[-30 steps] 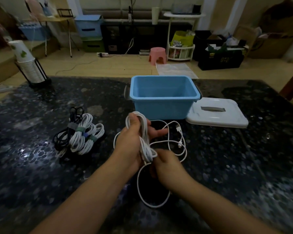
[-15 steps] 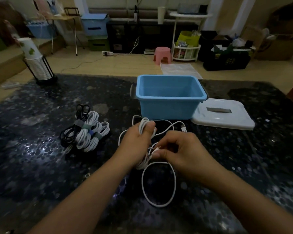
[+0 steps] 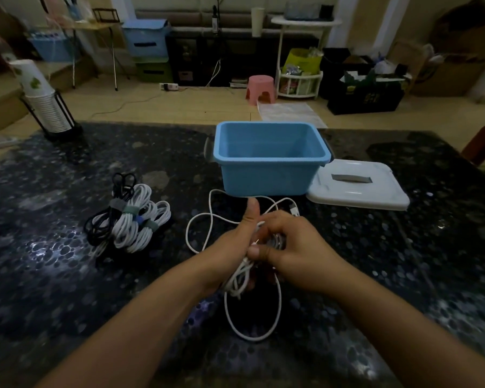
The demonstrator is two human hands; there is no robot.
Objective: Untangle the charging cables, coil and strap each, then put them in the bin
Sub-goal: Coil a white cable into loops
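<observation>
Left hand clenched the white cable coil (thumb up); right hand pinched its end, probably to wrap it.

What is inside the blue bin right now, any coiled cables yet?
The blue bin shows only bare inner walls and floor; its near wall hides the front strip of the floor. The strapped cables lie on the table to its left, and the lid lies beside it.
</observation>
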